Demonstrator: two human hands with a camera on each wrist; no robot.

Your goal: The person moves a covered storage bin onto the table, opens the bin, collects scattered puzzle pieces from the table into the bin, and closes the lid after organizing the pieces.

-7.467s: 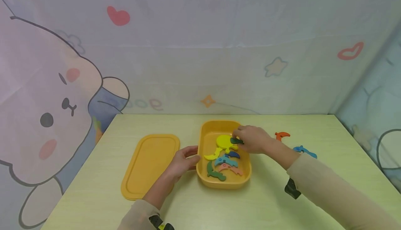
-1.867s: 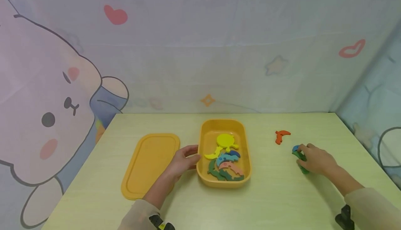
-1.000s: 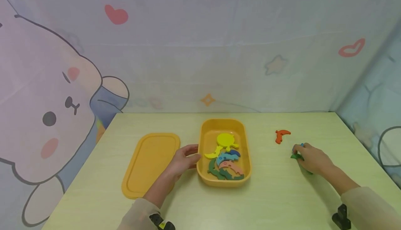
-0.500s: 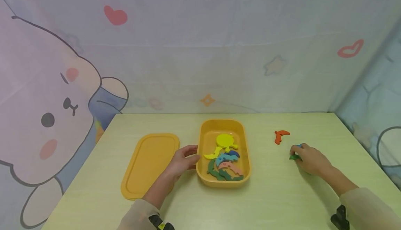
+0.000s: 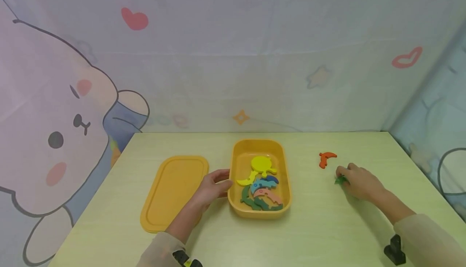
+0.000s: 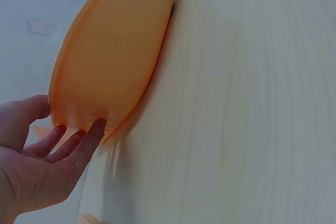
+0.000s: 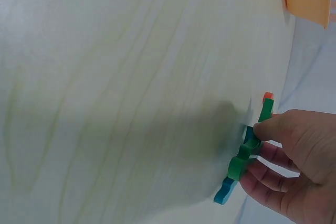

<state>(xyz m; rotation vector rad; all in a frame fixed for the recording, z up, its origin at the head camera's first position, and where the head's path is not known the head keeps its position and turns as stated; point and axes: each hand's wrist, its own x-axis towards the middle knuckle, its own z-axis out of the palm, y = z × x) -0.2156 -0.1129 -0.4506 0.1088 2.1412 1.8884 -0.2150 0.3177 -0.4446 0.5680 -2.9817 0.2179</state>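
In the head view, my right hand (image 5: 360, 183) is low over the table's right side, pinching a green wavy toy piece (image 5: 341, 180) between thumb and fingers. The right wrist view shows the green piece (image 7: 244, 156) against a blue toy piece (image 7: 224, 190); whether the two are joined I cannot tell. My left hand (image 5: 214, 185) touches the left wall of an orange box (image 5: 260, 214). In the left wrist view, its fingers rest lightly on the outside of the box (image 6: 115, 40), with the thumb by the rim. An orange-red toy piece (image 5: 323, 159) lies just beyond my right hand.
Inside the box lie several animal-shaped pieces: a round yellow piece (image 5: 261, 164), a light blue piece (image 5: 263, 184), a pink piece (image 5: 268, 195) and dark green ones. A flat orange lid (image 5: 176, 194) lies left of my left hand. A printed cloth (image 5: 291, 56) hangs behind the table.
My right hand left a dark green piece in the box and moved right to the green and blue pieces. Lately it has shifted slightly left with the green piece. My left hand stays put.
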